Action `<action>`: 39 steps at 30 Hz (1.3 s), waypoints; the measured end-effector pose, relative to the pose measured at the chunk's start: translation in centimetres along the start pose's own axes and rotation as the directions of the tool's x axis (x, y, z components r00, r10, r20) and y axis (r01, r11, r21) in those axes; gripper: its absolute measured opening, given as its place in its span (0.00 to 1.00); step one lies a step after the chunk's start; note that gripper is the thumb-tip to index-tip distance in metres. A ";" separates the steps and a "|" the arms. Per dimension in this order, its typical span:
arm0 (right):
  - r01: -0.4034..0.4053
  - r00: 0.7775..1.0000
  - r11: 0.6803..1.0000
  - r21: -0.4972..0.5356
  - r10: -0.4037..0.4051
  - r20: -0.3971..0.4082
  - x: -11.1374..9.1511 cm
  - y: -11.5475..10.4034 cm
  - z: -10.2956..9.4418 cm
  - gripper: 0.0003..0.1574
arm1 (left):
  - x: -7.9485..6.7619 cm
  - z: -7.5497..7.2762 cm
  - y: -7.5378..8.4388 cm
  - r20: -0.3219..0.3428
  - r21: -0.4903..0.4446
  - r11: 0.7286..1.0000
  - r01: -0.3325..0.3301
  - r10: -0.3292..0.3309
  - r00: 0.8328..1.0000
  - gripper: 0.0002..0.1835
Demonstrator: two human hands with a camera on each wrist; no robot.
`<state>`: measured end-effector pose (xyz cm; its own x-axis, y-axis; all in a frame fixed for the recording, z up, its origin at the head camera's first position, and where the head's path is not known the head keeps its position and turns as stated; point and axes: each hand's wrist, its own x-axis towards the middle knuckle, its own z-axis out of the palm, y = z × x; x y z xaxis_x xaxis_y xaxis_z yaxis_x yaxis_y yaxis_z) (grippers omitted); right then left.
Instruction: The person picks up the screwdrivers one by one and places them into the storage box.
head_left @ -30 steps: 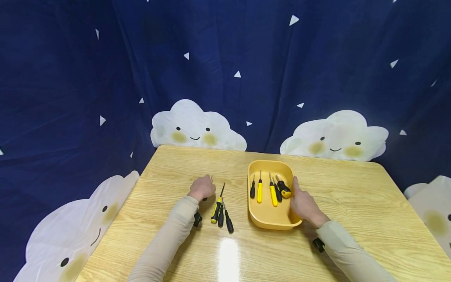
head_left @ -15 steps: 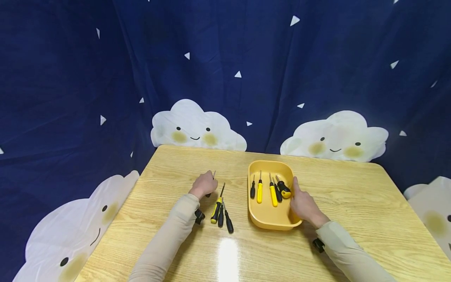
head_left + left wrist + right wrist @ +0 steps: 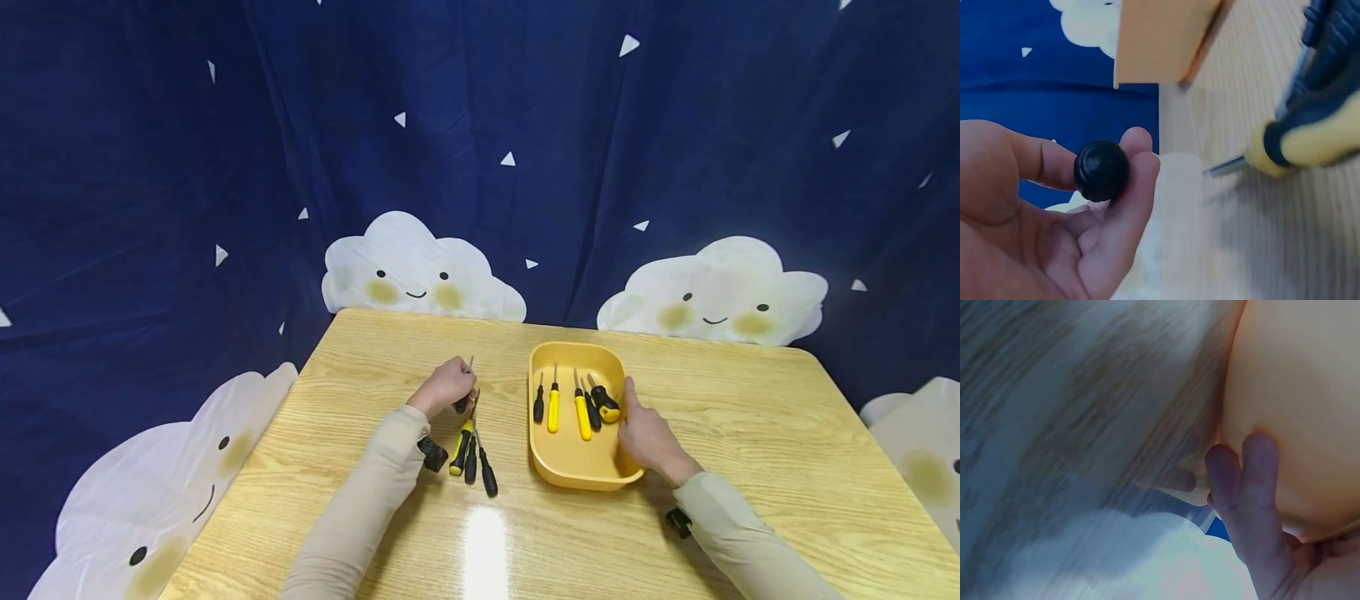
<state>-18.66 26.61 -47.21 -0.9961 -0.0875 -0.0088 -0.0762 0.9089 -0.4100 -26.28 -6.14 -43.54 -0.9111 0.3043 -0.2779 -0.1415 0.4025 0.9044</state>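
**Curtain [image 3: 480,100] hangs behind table [image 3: 750,417] and tray [image 3: 577,462]**

Dark blue, with white triangles [image 3: 628,45] and smiling clouds [image 3: 423,271], the curtain backs the wood-grained table. Right of centre sits the yellow-orange tray. At its right wall is the right hand [image 3: 651,437], straight fingers against the outside; whether the thumb clamps the rim, I cannot tell. Well apart from it, the left hand [image 3: 444,386] pinches a black screwdriver [image 3: 1101,170] between thumb and fingers. Three loose screwdrivers [image 3: 460,454], one yellow-and-black and two black, lie on the table between left sleeve [image 3: 375,492] and tray. Inside the tray lie two yellow-handled screwdrivers [image 3: 553,412], two black-handled ones [image 3: 538,408] and a stubby screwdriver [image 3: 604,403].
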 end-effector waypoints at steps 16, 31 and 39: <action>0.023 0.999 0.999 -0.028 -0.024 -0.042 -0.1 0.3 0.3 0.47 | 1.2 2.6 3.5 0.006 -0.091 0.996 -0.020 0.021 1.000 0.06; 0.000 1.000 1.000 -0.022 0.000 -0.011 -0.2 -0.2 0.0 0.46 | 2.2 5.9 5.9 0.059 -0.145 0.988 -0.059 0.068 0.996 0.06; 0.016 1.000 1.000 -0.026 -0.017 -0.022 0.1 0.1 0.2 0.46 | 2.6 7.3 6.7 0.071 -0.168 0.985 -0.046 0.059 0.996 0.05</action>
<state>-18.74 26.63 -47.42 -0.9954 -0.0940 0.0181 -0.0937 0.9175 -0.3865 -26.75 3.68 -40.61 -0.8881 0.3881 -0.2464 -0.1621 0.2370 0.9579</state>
